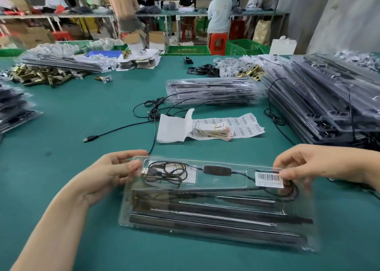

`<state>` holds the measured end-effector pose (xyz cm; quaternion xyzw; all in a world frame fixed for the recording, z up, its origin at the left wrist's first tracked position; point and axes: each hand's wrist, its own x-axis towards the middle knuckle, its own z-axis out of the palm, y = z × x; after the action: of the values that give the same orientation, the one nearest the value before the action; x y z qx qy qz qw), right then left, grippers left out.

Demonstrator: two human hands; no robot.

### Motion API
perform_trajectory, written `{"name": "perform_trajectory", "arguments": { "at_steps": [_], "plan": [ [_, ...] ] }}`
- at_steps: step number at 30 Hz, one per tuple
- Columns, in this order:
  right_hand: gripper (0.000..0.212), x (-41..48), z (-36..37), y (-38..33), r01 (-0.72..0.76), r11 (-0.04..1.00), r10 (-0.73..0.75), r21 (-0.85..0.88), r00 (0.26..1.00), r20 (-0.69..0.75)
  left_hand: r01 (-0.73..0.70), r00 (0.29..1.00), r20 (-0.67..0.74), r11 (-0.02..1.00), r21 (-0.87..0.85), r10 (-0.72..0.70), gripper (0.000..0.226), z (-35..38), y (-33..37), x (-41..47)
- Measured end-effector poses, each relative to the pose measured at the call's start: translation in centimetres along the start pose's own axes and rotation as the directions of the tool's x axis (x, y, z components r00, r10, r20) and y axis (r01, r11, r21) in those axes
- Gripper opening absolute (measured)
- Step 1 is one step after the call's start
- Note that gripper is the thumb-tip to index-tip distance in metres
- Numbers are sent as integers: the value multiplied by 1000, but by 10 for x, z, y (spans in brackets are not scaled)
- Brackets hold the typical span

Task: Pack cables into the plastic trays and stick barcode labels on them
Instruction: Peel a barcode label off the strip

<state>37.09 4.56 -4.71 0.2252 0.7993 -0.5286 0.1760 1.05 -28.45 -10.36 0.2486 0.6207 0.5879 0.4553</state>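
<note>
A clear plastic tray (216,235) with long black rods lies tilted in front of me over the green table. A coiled black USB cable (166,173) and a black inline switch (217,170) sit in its upper compartments. A white barcode label (269,179) is stuck near its upper right corner. My left hand (115,172) grips the tray's upper left edge. My right hand (312,163) pinches the upper right corner, thumb beside the label.
Barcode label sheets (242,125) and a white backing paper (172,129) lie just beyond the tray. Loose black cables (152,110) trail left of a stack of packed trays (211,91). A taller tray pile (329,106) fills the right; brass parts (39,77) lie far left.
</note>
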Motion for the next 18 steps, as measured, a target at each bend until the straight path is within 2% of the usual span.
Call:
{"name": "perform_trajectory", "arguments": {
  "at_steps": [2,5,6,8,9,10,11,12,14,15,17,18],
  "plan": [
    [43,1,9,2,37,997,-37,65,999,-12,-4,1000,-22,1000,-19,4,52,-4,4,8],
    [39,4,32,5,116,973,-108,200,993,-52,-94,980,-175,995,38,99,40,-8,10,30],
    [40,5,41,7,133,959,-119,251,990,-73,-150,949,-266,985,87,168,31,-10,12,40],
    [48,7,58,12,149,919,-112,364,986,-120,-221,821,-460,931,291,338,16,-17,12,60],
    [52,7,64,14,153,901,-102,406,984,-144,-183,741,-509,861,475,438,17,-22,9,70],
    [56,6,70,17,158,886,-93,437,982,-165,-81,695,-492,737,671,524,23,-29,6,80],
    [59,5,76,18,164,868,-86,469,979,-182,44,693,-443,581,813,568,33,-37,1,89],
    [59,3,81,18,173,844,-82,507,977,-197,156,733,-414,459,875,540,44,-42,-2,96],
    [53,3,90,14,195,796,-79,573,972,-221,317,802,-430,315,894,415,60,-52,-6,105],
    [49,5,94,12,207,785,-73,584,967,-245,363,810,-443,264,893,384,61,-56,-7,108],
    [48,9,100,6,230,776,-51,587,951,-306,406,803,-456,207,890,383,53,-56,-7,104],
    [48,12,103,0,246,762,-43,600,942,-332,405,786,-458,213,889,415,44,-50,-4,99]
  ]
}}
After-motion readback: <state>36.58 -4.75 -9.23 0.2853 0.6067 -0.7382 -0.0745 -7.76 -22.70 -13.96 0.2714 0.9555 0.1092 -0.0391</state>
